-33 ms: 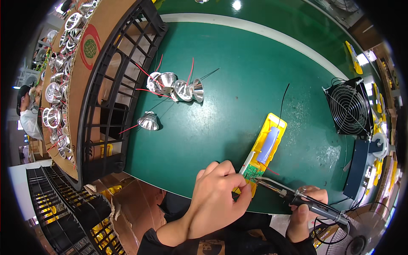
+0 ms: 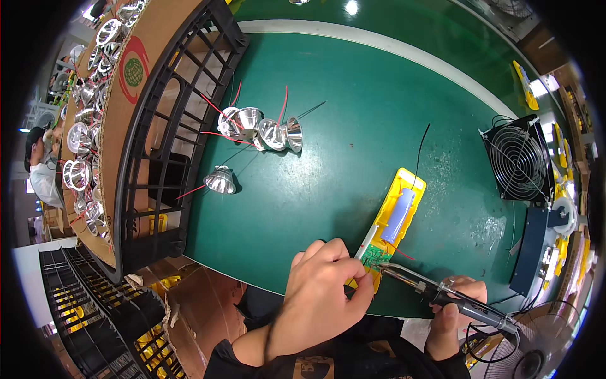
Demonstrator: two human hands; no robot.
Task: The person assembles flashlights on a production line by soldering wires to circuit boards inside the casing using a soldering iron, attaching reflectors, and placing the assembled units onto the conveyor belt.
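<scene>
A yellow plastic housing [image 2: 386,218] lies at a slant near the table's front edge. Inside it sit a blue-violet cylindrical battery [image 2: 399,215] and a small green circuit board [image 2: 377,254], with a white strip [image 2: 367,241] along the left side. My left hand [image 2: 322,287] is closed in a pinch over the housing's near end, beside the board; whatever its fingertips hold is hidden. In my right hand [image 2: 447,322] is a black-handled soldering iron [image 2: 473,307], its tip at the board close to my left fingertips. A red wire [image 2: 399,253] and a black wire [image 2: 421,151] extend from the housing.
Several silver reflector cups [image 2: 271,134] with wires stand at the table's left. Beyond them are a black plastic crate [image 2: 148,136] and a cardboard box [image 2: 120,120] holding more cups. A black fan [image 2: 519,161] and a dark blue box [image 2: 530,249] stand right.
</scene>
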